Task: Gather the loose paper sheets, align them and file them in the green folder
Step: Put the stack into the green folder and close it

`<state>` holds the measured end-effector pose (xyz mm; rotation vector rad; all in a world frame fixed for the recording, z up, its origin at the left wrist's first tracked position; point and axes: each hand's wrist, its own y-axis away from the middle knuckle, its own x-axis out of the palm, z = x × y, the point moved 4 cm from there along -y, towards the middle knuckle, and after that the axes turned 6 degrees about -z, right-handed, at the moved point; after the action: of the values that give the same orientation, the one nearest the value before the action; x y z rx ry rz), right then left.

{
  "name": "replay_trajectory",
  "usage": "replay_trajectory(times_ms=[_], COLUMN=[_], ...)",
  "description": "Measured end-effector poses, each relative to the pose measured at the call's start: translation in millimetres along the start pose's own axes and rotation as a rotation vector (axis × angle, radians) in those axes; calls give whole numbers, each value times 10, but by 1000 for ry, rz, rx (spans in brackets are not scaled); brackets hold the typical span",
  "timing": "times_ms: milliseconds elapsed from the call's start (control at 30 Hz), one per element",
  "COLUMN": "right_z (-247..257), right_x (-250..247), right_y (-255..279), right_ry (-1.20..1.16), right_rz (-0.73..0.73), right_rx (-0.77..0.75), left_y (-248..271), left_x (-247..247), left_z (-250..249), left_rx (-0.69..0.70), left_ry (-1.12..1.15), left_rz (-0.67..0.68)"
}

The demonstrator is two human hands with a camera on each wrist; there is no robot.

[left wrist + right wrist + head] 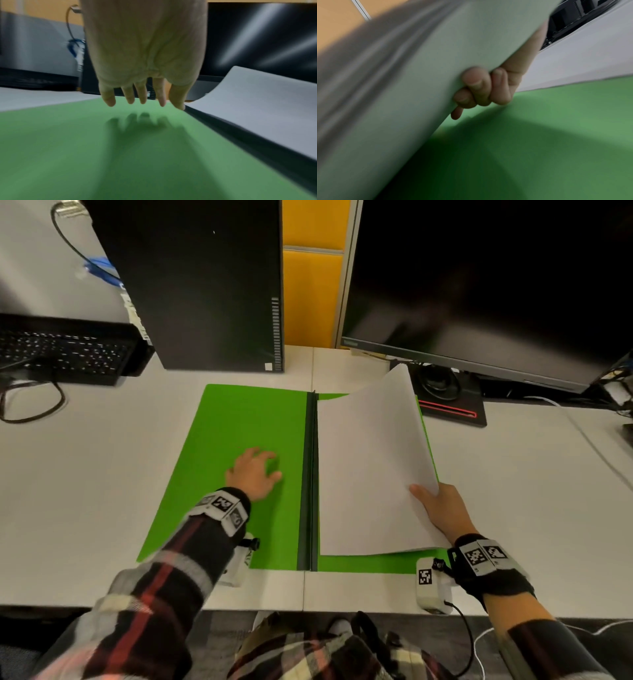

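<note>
The green folder (236,440) lies open flat on the desk, a dark spine strip (310,474) down its middle. A stack of white paper sheets (370,467) sits over its right half, the right edge lifted and curved. My right hand (438,508) grips that edge, thumb on top and fingers (481,89) curled under the paper sheets (402,94). My left hand (255,474) hovers just above the left half of the green folder (68,148) with fingers (137,94) spread and straight, holding nothing.
A black computer tower (202,282) stands behind the folder. A monitor (486,278) with its red-trimmed base (448,405) is at the back right, close to the paper's far corner. A black keyboard (65,350) and cables lie at the left.
</note>
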<state>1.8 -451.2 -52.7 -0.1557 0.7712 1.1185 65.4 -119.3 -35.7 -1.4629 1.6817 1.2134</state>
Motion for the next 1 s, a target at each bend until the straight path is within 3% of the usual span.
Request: replay_trajectory(times_ms=[100, 200, 467, 767, 1000], right_z=[75, 119, -17, -202, -163], right_x=[-3, 77, 193, 126, 126], right_y=[-52, -40, 115, 298, 291], right_ry=[0, -4, -53, -29, 28], right_rz=[-7, 10, 51, 76, 134], right_rx=[1, 4, 41, 88, 100], left_y=[-81, -83, 146, 419, 391], left_x=[242, 396, 480, 506, 490], left_z=[-346, -448, -416, -453, -458], left_rx=[62, 33, 52, 10, 64], left_ry=[49, -81, -206, -179, -247], left_rz=[150, 212, 168, 135, 195])
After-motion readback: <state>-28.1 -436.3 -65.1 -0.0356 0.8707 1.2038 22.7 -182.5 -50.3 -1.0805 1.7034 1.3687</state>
